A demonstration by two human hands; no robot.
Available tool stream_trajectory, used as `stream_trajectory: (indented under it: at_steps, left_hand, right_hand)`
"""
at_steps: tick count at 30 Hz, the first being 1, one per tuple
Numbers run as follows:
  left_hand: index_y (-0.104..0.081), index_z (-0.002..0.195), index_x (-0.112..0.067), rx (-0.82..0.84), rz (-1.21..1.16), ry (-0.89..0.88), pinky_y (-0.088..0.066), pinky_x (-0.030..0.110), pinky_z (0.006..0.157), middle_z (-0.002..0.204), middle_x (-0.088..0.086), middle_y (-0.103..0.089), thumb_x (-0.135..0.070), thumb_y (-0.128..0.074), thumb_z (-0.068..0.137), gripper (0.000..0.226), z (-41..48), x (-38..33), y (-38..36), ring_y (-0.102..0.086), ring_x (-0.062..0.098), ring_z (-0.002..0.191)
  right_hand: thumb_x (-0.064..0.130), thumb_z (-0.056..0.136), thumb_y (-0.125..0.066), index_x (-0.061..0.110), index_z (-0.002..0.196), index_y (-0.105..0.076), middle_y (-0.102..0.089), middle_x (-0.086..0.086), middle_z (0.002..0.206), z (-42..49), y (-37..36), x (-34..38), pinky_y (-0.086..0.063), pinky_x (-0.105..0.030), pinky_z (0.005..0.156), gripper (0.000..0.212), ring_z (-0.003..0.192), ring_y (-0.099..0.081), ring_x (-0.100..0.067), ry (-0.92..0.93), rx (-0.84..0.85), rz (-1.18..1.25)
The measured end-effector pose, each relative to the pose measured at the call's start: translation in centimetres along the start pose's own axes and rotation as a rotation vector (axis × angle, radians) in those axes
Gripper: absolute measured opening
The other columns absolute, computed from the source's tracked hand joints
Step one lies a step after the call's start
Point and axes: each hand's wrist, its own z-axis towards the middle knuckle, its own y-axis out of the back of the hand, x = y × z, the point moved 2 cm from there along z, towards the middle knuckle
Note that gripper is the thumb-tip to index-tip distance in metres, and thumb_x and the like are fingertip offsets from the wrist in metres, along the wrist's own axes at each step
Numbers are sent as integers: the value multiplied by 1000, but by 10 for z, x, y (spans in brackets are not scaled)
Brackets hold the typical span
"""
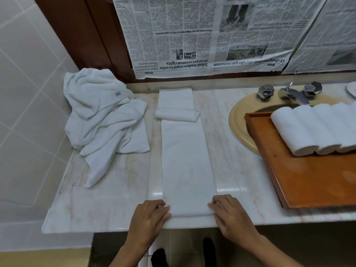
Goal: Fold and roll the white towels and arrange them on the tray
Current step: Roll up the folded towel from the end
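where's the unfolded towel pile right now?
Head view: the crumpled towel pile sits at the back-left of the counter, against the tiled wall, just left of the folded towel strip laid down the middle.

Palms down, the left hand [149, 214] and right hand [231, 213] pinch the towel [186, 160] at its near corners.
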Motion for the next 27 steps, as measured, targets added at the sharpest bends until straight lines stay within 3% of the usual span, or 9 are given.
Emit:
stream_trajectory:
  at_steps: [4,8,11,13,15,18,21,24,27]
  left_hand:
    - [-62,108,-26,37,-1,-88,-41,28,66,103,-3,-67,-41,-63,87,25,2,4,2,-58,14,89]
    - [-75,94,-24,64,0,-24,-35,25,68,94,-8,-65,-40,-66,83,21,10,6,2,-57,11,81]
    - [-76,83,-25,124,-7,183,-37,26,66,82,-13,-62,-44,-60,80,25,23,3,4,-56,9,73]
    - [-76,82,-24,178,-33,380,-38,29,66,80,-14,-58,-51,-53,78,36,31,1,3,-57,9,73]
    - [-76,86,-24,219,-65,588,-36,31,73,85,-16,-54,-59,-48,77,46,38,0,3,-54,7,81]
    - [-74,93,-25,264,-73,788,-36,29,81,95,-14,-50,-55,-60,81,35,49,-3,4,-52,7,91]
    - [-69,90,-30,332,-2,866,-36,30,82,99,-12,-46,-56,-60,78,30,60,-7,5,-50,9,96]
    - [-60,90,-31,356,70,870,-35,30,82,102,-10,-43,-57,-61,76,30,66,-8,7,-47,11,100]
    - [-58,96,-30,272,41,762,-37,30,82,105,-9,-45,-46,-67,79,26,65,-8,5,-48,12,100]
  right_hand:
    - [17,83,-54,11,96,-72,-61,0,103,6,-2,0,-43,-23,77,23,92,-55,-17,-25,-49,19]
    - [21,82,-52,15,93,-71,-57,8,94,14,-3,-5,-47,-22,72,23,86,-53,-9,-164,-14,172]
    - [27,83,-54,20,90,-72,-60,15,88,24,-1,-10,-48,-19,74,21,85,-56,-4,-395,39,357]
    - [18,85,-64,25,88,-68,-63,14,86,32,3,-11,-49,-16,73,8,80,-59,-6,-522,54,438]
    - [11,85,-69,27,87,-63,-63,8,84,39,6,-12,-46,-12,67,18,73,-56,-8,-630,68,509]
    - [12,84,-70,25,83,-56,-58,2,80,49,6,-11,-43,-15,63,19,70,-53,-12,-709,53,511]
    - [17,87,-66,24,84,-52,-52,6,78,55,2,-3,-37,-13,59,16,72,-50,-9,-709,42,356]
    - [16,88,-64,24,89,-52,-48,9,91,56,-3,6,-35,-11,63,14,86,-44,-8,-662,-20,196]
    - [3,72,-76,16,79,-63,-54,2,88,53,-5,9,-43,-20,63,20,82,-48,-17,-459,-119,30]
